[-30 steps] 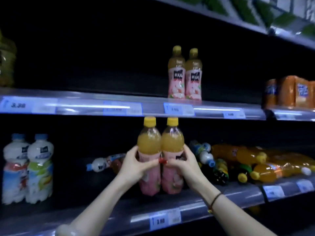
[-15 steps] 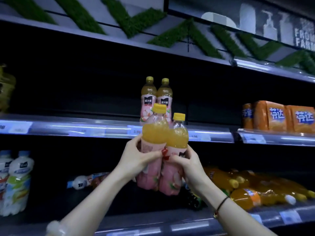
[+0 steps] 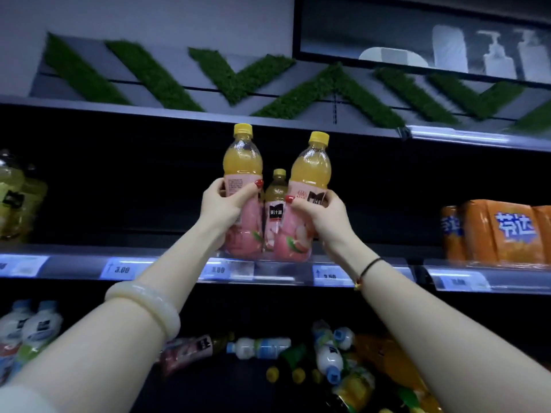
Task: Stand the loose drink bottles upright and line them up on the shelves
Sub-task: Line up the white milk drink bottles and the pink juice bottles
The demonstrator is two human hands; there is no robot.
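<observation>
My left hand [image 3: 222, 205] grips a yellow-capped juice bottle with a pink label [image 3: 243, 162], held upright. My right hand [image 3: 320, 214] grips a second bottle of the same kind [image 3: 311, 171], tilted slightly right. Both bottle bases are at the front edge of the upper shelf [image 3: 283, 271]. Behind and between them a same-kind bottle [image 3: 277, 198] stands upright on that shelf. On the lower shelf, several loose bottles [image 3: 328, 359] lie on their sides in a heap, among them a white one [image 3: 259, 347] and a pink-labelled one [image 3: 187, 351].
An orange shrink-wrapped soda pack [image 3: 501, 234] sits on the upper shelf at right. Yellowish bottles [image 3: 18, 198] stand at far left. Two white bottles [image 3: 29, 332] stand upright at the lower left. Price tags run along the shelf rail.
Both hands have lifted the two juice bottles from the lower shelf up to the upper shelf's front edge and spread them apart. The view has tilted upward.
</observation>
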